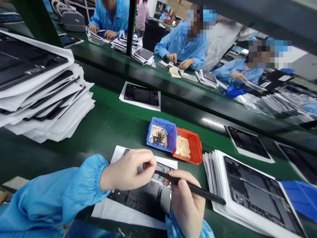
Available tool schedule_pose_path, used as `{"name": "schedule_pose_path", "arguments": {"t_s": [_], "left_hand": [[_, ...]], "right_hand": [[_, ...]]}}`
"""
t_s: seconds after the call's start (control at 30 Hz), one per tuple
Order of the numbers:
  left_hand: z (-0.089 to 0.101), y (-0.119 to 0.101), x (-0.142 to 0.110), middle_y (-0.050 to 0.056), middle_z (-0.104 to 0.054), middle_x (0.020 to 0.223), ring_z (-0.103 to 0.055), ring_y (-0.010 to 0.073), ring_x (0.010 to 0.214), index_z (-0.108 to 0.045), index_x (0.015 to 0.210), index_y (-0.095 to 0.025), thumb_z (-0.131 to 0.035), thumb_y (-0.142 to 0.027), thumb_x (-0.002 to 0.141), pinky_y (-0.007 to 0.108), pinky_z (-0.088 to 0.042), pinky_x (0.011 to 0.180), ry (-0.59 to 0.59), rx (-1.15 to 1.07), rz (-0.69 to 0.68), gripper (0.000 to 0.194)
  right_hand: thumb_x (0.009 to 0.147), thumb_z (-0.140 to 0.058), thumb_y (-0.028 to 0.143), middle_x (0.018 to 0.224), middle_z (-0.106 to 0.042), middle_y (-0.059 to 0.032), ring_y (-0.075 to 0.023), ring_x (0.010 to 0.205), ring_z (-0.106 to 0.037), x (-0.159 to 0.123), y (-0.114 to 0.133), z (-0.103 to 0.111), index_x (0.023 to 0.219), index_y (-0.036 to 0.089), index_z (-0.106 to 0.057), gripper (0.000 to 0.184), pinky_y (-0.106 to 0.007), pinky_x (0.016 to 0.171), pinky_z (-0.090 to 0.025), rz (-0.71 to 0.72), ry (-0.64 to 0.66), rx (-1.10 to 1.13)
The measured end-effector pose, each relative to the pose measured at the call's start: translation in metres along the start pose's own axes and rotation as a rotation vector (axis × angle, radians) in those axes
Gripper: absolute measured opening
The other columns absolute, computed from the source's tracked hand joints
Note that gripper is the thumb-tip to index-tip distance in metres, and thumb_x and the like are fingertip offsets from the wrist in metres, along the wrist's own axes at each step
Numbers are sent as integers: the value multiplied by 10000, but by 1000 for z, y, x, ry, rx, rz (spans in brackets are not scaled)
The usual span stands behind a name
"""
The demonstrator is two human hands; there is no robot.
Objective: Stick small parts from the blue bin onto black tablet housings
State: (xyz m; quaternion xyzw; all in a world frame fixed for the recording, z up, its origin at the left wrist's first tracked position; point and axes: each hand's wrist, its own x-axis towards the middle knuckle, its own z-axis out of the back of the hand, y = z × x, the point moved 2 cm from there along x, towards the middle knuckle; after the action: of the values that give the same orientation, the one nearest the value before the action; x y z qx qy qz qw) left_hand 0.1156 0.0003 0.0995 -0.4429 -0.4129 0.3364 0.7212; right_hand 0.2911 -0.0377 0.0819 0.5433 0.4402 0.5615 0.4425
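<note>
My left hand [128, 170] is closed in a pinch, thumb against forefinger; whatever lies between the fingertips is too small to make out. Black tweezers [200, 191] rest in my right hand [187, 203], their tips touching or nearly touching the left fingertips. Below both hands is a black tablet housing [146, 196] on white paper [119, 211], partly covered by my hands. Just beyond it stands a blue bin [169, 125] of small beige pieces and thin black strips. A red bin [195, 145] with beige pieces adjoins it on the right.
A tall stack of housings interleaved with paper [61, 122] stands at left, and another stack [257, 191] at right. Single housings [141, 94] lie further back on the green bench [106, 122]. Across a dark rail, several people in blue work.
</note>
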Motion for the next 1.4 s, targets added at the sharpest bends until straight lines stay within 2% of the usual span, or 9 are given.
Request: {"name": "schedule_pose_path", "arguments": {"t_s": [0.33,0.43,0.57,0.7,0.87,1.0,1.13,1.23,1.4], "left_hand": [[-2,0,0,-36,-491,661,-449,76,613,-473,684,-166,-470,-54,762,190,-363,589,-9,3,23,136],[4,5,-2,-27,-571,644,-523,89,618,-561,687,-162,-446,-113,816,202,-399,606,-14,17,133,179],[25,32,-8,-8,-661,697,-590,112,615,-654,821,-173,-367,-218,896,220,-444,567,-13,38,334,300],[41,68,-10,10,-665,833,-600,147,773,-633,900,-172,-466,-229,861,270,-468,712,-73,467,177,181],[20,105,-11,21,-624,930,-574,181,841,-592,920,-187,-573,-288,840,307,-463,726,233,900,-34,130],[14,114,-17,21,-619,890,-571,163,789,-577,828,-173,-478,-167,888,291,-449,672,280,927,-62,117],[17,112,-22,35,-612,911,-567,179,828,-564,983,-180,-464,-223,905,300,-462,677,246,972,-118,134],[16,112,-23,38,-604,894,-561,175,796,-568,974,-184,-474,-194,894,293,-471,650,247,1012,-168,124],[24,111,-36,39,-618,926,-565,157,850,-593,924,-153,-434,-129,903,284,-509,748,231,871,-208,162]], "right_hand": [[886,-513,276,745,-621,-21,-158,626,-562,1,-2,-7,877,223,-656,153,-300,615,-466,-7,-38,1],[889,-511,265,758,-625,-16,-153,633,-564,2,-7,-7,886,230,-655,149,-288,607,-467,-8,-29,8],[884,-517,273,691,-614,-9,-137,567,-555,7,-12,-9,854,224,-669,163,-263,541,-463,36,-73,92],[872,-545,284,690,-621,-10,-126,572,-561,15,-21,-10,874,223,-678,145,-247,541,-469,27,-133,115],[877,-538,338,776,-635,-34,-154,651,-593,21,-43,-15,926,205,-667,193,-300,623,-505,-95,-111,42],[864,-563,329,784,-634,-31,-164,686,-608,21,-62,-20,931,200,-658,174,-320,677,-515,-195,-108,-36],[853,-586,319,766,-652,-20,-159,682,-625,24,-80,-27,894,210,-663,141,-294,674,-519,-267,-104,-61],[864,-566,334,761,-657,-22,-155,661,-627,27,-91,-32,885,199,-660,166,-296,672,-515,-296,-117,-66],[870,-550,333,676,-625,2,-141,620,-613,26,-100,-41,823,190,-637,174,-280,650,-510,-340,-77,-95]]}}
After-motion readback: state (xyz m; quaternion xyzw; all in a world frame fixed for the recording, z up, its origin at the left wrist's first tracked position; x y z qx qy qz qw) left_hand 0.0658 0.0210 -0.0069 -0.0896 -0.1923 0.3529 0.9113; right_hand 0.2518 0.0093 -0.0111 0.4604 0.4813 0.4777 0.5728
